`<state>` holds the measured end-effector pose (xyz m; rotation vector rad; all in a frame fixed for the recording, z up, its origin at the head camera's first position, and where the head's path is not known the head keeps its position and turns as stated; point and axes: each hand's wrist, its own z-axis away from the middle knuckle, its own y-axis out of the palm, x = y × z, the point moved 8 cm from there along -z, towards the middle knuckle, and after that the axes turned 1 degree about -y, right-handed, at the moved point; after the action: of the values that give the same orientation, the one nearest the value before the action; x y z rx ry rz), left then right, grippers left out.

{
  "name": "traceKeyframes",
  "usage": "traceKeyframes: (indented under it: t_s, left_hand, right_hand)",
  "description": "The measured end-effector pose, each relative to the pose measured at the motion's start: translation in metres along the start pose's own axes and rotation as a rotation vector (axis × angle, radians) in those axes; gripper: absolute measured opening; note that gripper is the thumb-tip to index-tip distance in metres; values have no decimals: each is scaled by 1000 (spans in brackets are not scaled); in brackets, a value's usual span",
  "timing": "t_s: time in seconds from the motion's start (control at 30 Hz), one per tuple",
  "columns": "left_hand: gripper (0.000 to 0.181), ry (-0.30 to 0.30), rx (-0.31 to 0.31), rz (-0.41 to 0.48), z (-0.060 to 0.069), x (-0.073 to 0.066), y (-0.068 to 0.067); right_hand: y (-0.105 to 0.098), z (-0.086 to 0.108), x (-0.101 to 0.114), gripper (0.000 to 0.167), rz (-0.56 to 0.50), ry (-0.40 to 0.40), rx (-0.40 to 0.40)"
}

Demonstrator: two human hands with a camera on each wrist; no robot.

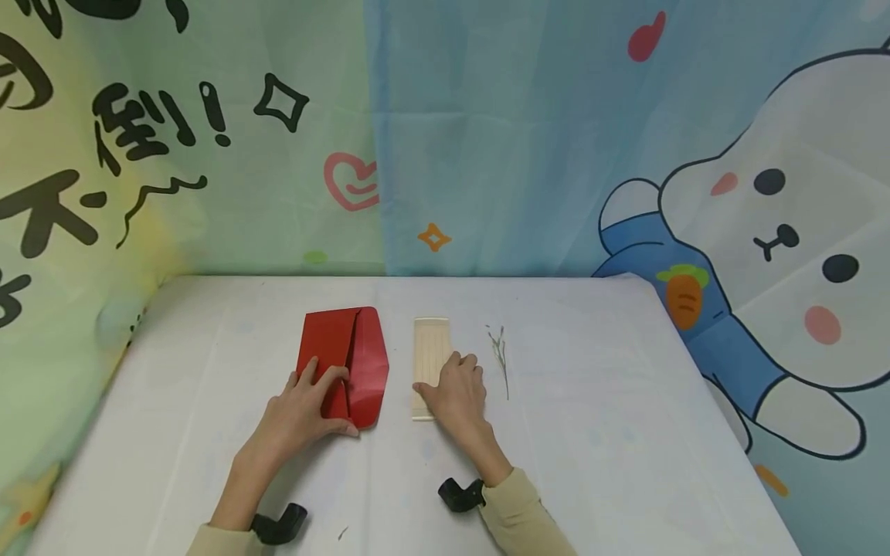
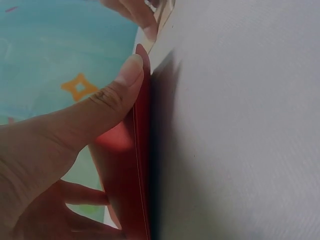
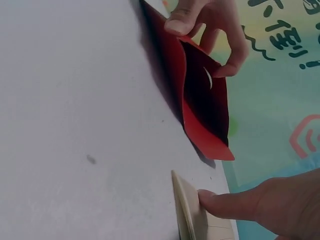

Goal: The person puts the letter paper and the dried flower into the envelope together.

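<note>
A red envelope (image 1: 368, 355) lies on the white table with its flap open toward the right. My left hand (image 1: 299, 405) holds it, thumb at the flap's near edge and index finger bent at the mouth. From the right wrist, the envelope's mouth (image 3: 207, 100) gapes between that thumb and finger. Just to the right is a cream folded paper (image 1: 431, 336) with faint lines. My right hand (image 1: 459, 392) grips its lower part, thumb on the face near the left edge, fingers by the right side. Its layered edge shows in the right wrist view.
A thin dried sprig (image 1: 499, 355) lies to the right of the folded paper. A small dark fragment (image 1: 342, 533) sits near the front of the white tabletop (image 1: 626, 432). A printed cloth backdrop (image 1: 487, 154) rises behind the table. Black wrist devices (image 1: 460, 494) are strapped on both wrists.
</note>
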<state>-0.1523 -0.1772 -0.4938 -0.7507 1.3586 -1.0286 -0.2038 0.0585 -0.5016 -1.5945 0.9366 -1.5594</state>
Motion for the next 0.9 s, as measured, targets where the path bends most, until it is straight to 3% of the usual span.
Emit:
traceKeyframes:
  t_s: [0.3, 0.43, 0.73, 0.9]
  left_hand:
    - [81, 11, 7, 0, 2, 2, -3]
    - [81, 30, -16, -7, -1, -1, -5]
    - [81, 16, -10, 11, -4, -1, -4]
    - [81, -1, 4, 16, -3, 3, -5]
  right_hand:
    - [7, 3, -3, 73, -119, 74, 55]
    - [2, 1, -5, 78, -146, 74, 25]
    - [-4, -5, -14, 68, -223, 93, 6]
    - [-9, -9, -17, 53, -354, 88, 36]
